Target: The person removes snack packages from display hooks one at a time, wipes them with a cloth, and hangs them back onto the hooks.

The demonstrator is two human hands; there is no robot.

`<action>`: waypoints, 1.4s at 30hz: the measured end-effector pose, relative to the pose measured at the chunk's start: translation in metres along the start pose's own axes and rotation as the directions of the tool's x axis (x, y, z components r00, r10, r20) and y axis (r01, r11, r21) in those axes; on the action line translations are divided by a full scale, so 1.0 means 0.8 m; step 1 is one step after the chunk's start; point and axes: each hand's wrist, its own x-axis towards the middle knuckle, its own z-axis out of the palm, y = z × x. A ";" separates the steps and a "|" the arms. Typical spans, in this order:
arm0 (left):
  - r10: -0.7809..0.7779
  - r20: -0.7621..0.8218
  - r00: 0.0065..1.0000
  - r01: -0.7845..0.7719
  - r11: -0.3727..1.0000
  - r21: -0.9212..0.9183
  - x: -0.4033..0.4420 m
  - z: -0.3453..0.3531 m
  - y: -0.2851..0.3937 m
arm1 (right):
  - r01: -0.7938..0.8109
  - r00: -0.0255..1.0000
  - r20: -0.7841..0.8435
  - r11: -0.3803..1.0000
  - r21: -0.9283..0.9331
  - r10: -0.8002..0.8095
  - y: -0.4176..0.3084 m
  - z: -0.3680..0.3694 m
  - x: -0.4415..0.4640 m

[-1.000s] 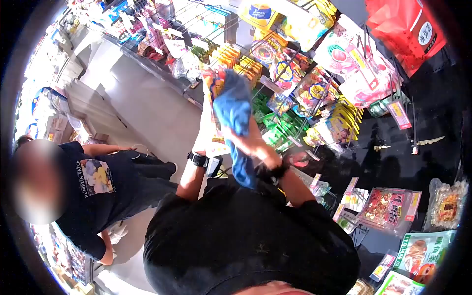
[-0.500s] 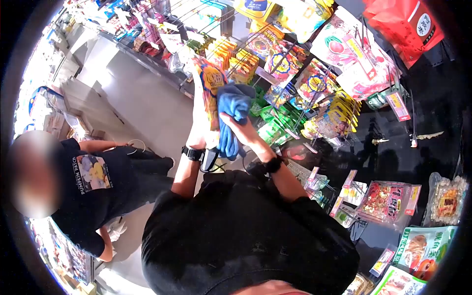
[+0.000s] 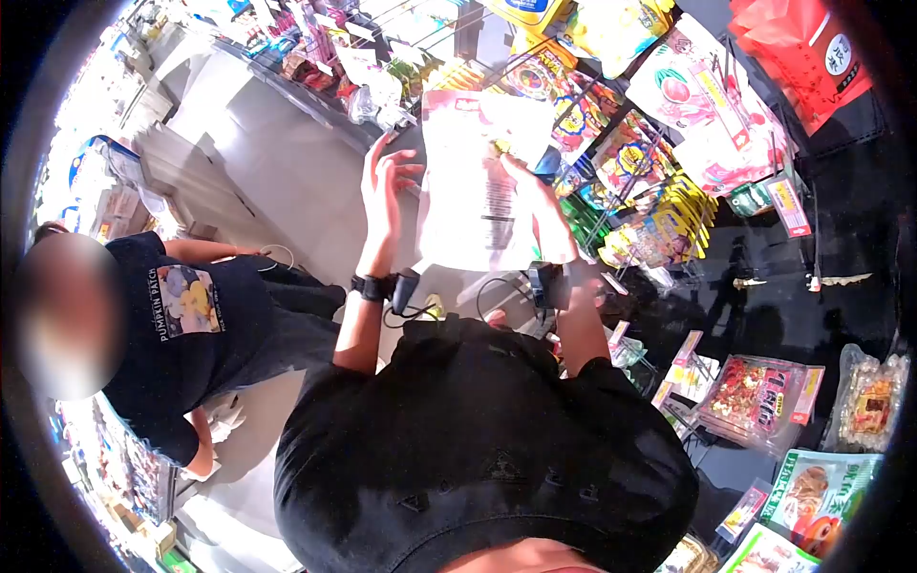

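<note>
A flat, pale snack bag [image 3: 468,191] is held up in front of me, its printed side with a barcode facing me and washed out by bright light. My right hand [image 3: 543,215] grips its right edge, the thumb lying across the front; the fingers behind are hidden. A scrap of blue [image 3: 548,162] shows past the bag's edge by that hand, perhaps the blue cloth, mostly out of sight. To the left of the bag, my left hand [image 3: 384,196] is raised with its fingers spread, apart from the bag and holding nothing.
Hanging snack packets [image 3: 659,224] fill the hooks on the right rack, with a red bag [image 3: 798,57] above. Packaged foods [image 3: 759,396] lie lower right. Another person [image 3: 191,306] in a dark T-shirt stands close on my left, on the grey aisle floor [image 3: 272,143].
The snack bag has turned from its colourful face or edge to its pale printed side. My left hand has come off it and opened. The blue cloth has gone mostly out of sight.
</note>
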 end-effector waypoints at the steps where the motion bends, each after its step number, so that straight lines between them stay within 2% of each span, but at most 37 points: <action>1: -0.077 0.009 0.997 0.077 0.995 -0.061 0.012 -0.020 -0.024 | 0.044 0.999 0.002 0.997 0.058 -0.044 -0.005 0.003 -0.003; 2: -0.065 0.236 0.970 0.129 0.956 -0.263 0.022 -0.036 -0.060 | 0.233 0.969 0.058 0.968 0.089 -0.239 0.002 -0.003 -0.015; 3: -0.154 0.333 0.930 0.275 0.893 -0.356 0.009 -0.002 -0.026 | 0.017 1.000 0.012 0.999 0.044 -0.017 -0.010 -0.005 -0.013; 5: -0.169 0.416 0.894 0.335 0.867 -0.368 -0.026 0.018 -0.012 | 0.303 0.953 0.021 0.953 0.018 -0.303 0.052 -0.040 0.061; 6: -0.164 0.429 0.888 0.327 0.881 -0.341 -0.043 0.018 -0.014 | 0.464 0.875 -0.078 0.874 -0.141 -0.477 0.055 -0.029 0.058; 7: -0.164 0.440 0.883 0.320 0.895 -0.310 -0.054 0.021 -0.015 | 0.558 0.758 -0.172 0.762 -0.330 -0.630 0.059 -0.017 0.055; 9: -0.158 0.449 0.879 0.300 0.917 -0.264 -0.064 0.026 -0.018 | 0.682 0.550 -0.018 0.462 -0.567 -0.835 0.068 -0.024 0.061; 10: -0.156 0.454 0.877 0.291 0.925 -0.245 -0.067 0.028 -0.018 | 0.575 0.534 0.006 0.357 -0.736 -0.846 0.079 -0.029 0.054; 11: -0.153 0.458 0.876 0.283 0.931 -0.229 -0.068 0.029 -0.019 | 0.644 0.383 0.025 0.247 -0.724 -0.923 0.088 -0.027 0.054; 13: -0.145 0.457 0.878 0.259 0.946 -0.196 -0.068 0.032 -0.018 | 0.708 0.426 0.259 0.141 -0.692 -0.867 0.109 -0.036 0.045; 16: -0.137 0.455 0.880 0.232 0.960 -0.160 -0.061 0.033 -0.017 | 0.744 0.611 0.358 0.357 -0.564 -0.706 0.133 -0.035 0.002; 18: -0.132 0.461 0.877 0.220 0.965 -0.142 -0.060 0.033 -0.015 | 0.780 0.559 0.487 0.226 -0.584 -0.670 0.133 -0.022 -0.010; 19: -0.133 0.466 0.874 0.218 0.967 -0.133 -0.063 0.034 -0.014 | 0.779 0.577 0.487 0.261 -0.571 -0.656 0.122 -0.011 -0.019; 20: -0.135 0.467 0.874 0.218 0.968 -0.127 -0.066 0.033 -0.014 | 0.743 0.651 0.428 0.411 -0.528 -0.627 0.106 -0.004 -0.020; 21: -0.138 0.473 0.870 0.216 0.970 -0.114 -0.070 0.035 -0.013 | 0.647 0.761 0.322 0.627 -0.433 -0.563 0.091 0.006 -0.017; 22: -0.141 0.477 0.867 0.216 0.971 -0.106 -0.074 0.039 -0.014 | 0.545 0.839 0.224 0.767 -0.339 -0.496 0.080 0.011 -0.003; 24: -0.137 0.486 0.863 0.207 0.974 -0.092 -0.077 0.046 -0.015 | 0.357 0.934 0.082 0.909 -0.217 -0.347 0.063 0.014 0.037; 25: -0.137 0.484 0.864 0.203 0.975 -0.086 -0.076 0.046 -0.015 | 0.327 0.945 0.044 0.930 -0.166 -0.324 0.061 0.019 0.042; 26: -0.141 0.482 0.865 0.203 0.976 -0.079 -0.075 0.043 -0.015 | 0.452 0.892 0.172 0.811 -0.370 -0.419 0.063 0.018 0.038; 27: -0.139 0.479 0.867 0.197 0.978 -0.074 -0.070 0.039 -0.015 | 0.526 0.851 0.288 0.720 -0.453 -0.440 0.076 0.011 0.028; 29: -0.143 0.470 0.871 0.200 0.977 -0.074 -0.063 0.025 -0.013 | 0.448 0.887 0.280 0.832 -0.327 -0.368 0.090 0.028 -0.035; 30: -0.146 0.466 0.873 0.205 0.976 -0.079 -0.062 0.018 -0.013 | 0.584 0.809 0.328 0.728 -0.359 -0.487 0.116 0.028 -0.044; 31: -0.150 0.463 0.873 0.210 0.974 -0.081 -0.062 0.012 -0.012 | 0.736 0.661 0.435 0.416 -0.535 -0.611 0.113 0.030 -0.050; 32: -0.156 0.462 0.873 0.216 0.973 -0.080 -0.065 0.009 -0.013 | 0.763 0.481 0.521 0.044 -0.645 -0.705 0.109 0.033 -0.055; 33: -0.162 0.465 0.870 0.222 0.972 -0.077 -0.070 0.006 -0.013 | 0.761 0.585 0.451 0.265 -0.592 -0.674 0.091 0.041 -0.054; 35: -0.173 0.470 0.865 0.233 0.970 -0.071 -0.081 0.006 -0.014 | 0.635 0.773 0.328 0.662 -0.398 -0.543 0.064 0.053 -0.031; 36: -0.169 0.476 0.863 0.231 0.970 -0.074 -0.084 0.008 -0.014 | 0.618 0.780 0.261 0.633 -0.466 -0.569 0.053 0.057 -0.014; 37: -0.165 0.476 0.864 0.226 0.971 -0.074 -0.085 0.011 -0.014 | 0.557 0.828 0.172 0.742 -0.374 -0.534 0.084 0.044 0.032; 39: -0.159 0.471 0.868 0.217 0.973 -0.073 -0.079 0.013 -0.013 | 0.449 0.890 0.162 0.881 -0.153 -0.426 0.110 0.042 0.050; 40: -0.156 0.467 0.870 0.211 0.975 -0.069 -0.073 0.012 -0.012 | 0.287 0.954 0.141 0.942 -0.172 -0.265 0.108 0.042 0.023; 41: -0.154 0.465 0.872 0.206 0.976 -0.063 -0.066 0.012 -0.011 | 0.150 0.962 0.248 0.981 -0.119 -0.117 0.104 0.039 -0.006; 42: -0.154 0.464 0.872 0.202 0.978 -0.056 -0.060 0.010 -0.009 | 0.331 0.921 0.242 0.941 -0.067 -0.306 0.116 0.048 -0.039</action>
